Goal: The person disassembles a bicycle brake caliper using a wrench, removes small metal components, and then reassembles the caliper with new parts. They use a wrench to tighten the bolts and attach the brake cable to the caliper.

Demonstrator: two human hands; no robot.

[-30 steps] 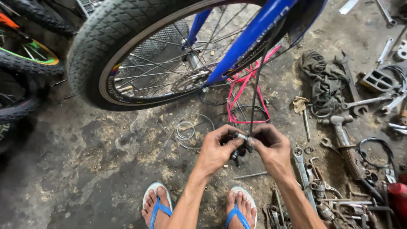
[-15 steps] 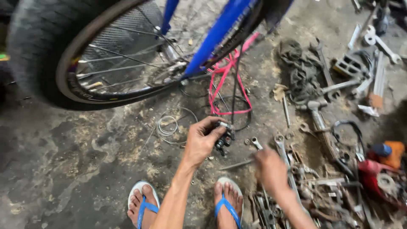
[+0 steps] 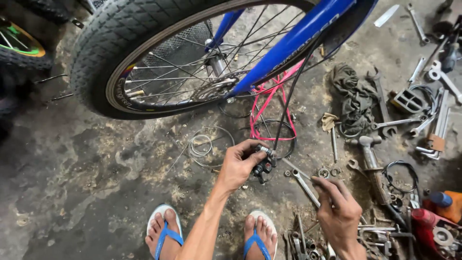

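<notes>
A black knobby bicycle tyre on a spoked rim (image 3: 96, 53) is occupying the upper left of the concrete floor (image 3: 72, 183), with a blue painted frame tube (image 3: 293, 43) running diagonally across it toward the top edge. Below the wheel, a small coil of bare steel wire (image 3: 202, 144) is lying on the floor. At the bottom edge, two feet in blue-strapped white sandals (image 3: 166, 231) are standing side by side.

The left hand (image 3: 238, 166) is closing around a small black and silver metal brake mechanism (image 3: 263, 163), thumb and fingers gripping it just above the floor, near the middle. A thin black cable (image 3: 288, 101) is rising from that mechanism to the frame, passing in front of a loop of pink cable (image 3: 269, 103).

The right hand (image 3: 339, 207) is hovering lower right with fingers loosely spread, holding nothing; its fingertips are lying just beside a silver open-ended spanner (image 3: 303, 182) on the floor.

Further right, a crumpled dark green rag (image 3: 356, 96), a grey steel hammer (image 3: 370, 154) and scattered silver spanners (image 3: 433, 77) are lying toward the right edge.
</notes>
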